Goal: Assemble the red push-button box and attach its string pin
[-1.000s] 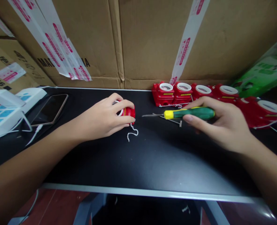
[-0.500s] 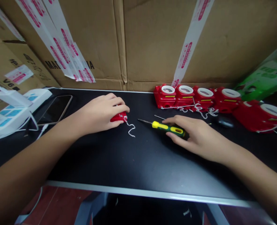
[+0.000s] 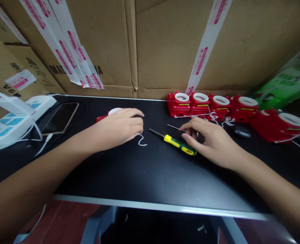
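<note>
My left hand [image 3: 119, 127] is closed, its fingertips pinched around a white string [image 3: 141, 141] whose loose end curls on the table. Behind and partly under that hand sits a red box-shaped unit [image 3: 101, 118] with a white ring [image 3: 115, 110] on top; most of it is hidden. My right hand [image 3: 211, 140] is held low, thumb and forefinger apart, at the near end of a thin metal rod [image 3: 172, 126] with a small eye or hook at its tip. Just below those fingers lies a screwdriver [image 3: 179, 144] with a yellow and green handle, its shaft toward the left.
Several red units with white rings [image 3: 200, 97] line the back right, strings trailing before them. A dark rounded object [image 3: 241, 131] lies near them. At left are a phone [image 3: 61, 118] and a power strip [image 3: 42, 103] with cables. Cardboard [image 3: 160, 44] walls the back.
My right hand has let go of the screwdriver, which lies on the table, and has shifted to the metal rod. My left hand has moved off the red unit's body onto its string.
</note>
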A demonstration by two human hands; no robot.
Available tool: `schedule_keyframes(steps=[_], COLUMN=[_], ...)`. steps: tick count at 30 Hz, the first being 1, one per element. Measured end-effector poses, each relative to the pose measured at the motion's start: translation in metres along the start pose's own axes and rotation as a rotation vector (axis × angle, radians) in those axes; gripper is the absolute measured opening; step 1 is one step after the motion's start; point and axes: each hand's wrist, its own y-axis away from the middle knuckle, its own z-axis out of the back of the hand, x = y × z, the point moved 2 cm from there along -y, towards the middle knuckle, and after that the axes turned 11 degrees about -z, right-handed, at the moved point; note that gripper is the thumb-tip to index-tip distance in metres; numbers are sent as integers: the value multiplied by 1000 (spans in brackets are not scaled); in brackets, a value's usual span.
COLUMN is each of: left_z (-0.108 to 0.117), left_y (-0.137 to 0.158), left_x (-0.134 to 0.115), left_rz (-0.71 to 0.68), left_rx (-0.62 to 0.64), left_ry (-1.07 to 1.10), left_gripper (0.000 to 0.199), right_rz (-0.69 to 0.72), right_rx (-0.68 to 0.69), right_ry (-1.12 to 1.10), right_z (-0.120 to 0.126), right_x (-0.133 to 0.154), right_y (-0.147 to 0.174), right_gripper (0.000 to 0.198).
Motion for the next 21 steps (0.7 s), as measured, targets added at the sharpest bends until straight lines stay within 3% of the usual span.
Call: schedule_keyframes(steps=[3, 5, 10, 12, 21], left_z=[12, 16, 5, 3, 16], left_y=[3, 5, 4, 5, 3], left_x=[5, 6, 3, 2, -8], left_rz=[192, 212, 75, 54, 14], left_rx=[-177, -217, 26, 82, 49], left_ry=[125, 143, 27, -11, 34], left_gripper=[11, 8, 36, 35, 27], right_rz=[-68, -99, -134, -148, -178], right_rx=[-96, -110, -83, -92, -68], right_ry=[19, 47, 54, 65, 151], right_z=[3, 2, 0, 1, -5], right_x=[-10, -16, -21, -21, -31], right_y=[-5, -7, -10, -10, -13], right_gripper=[21, 21, 24, 26, 33])
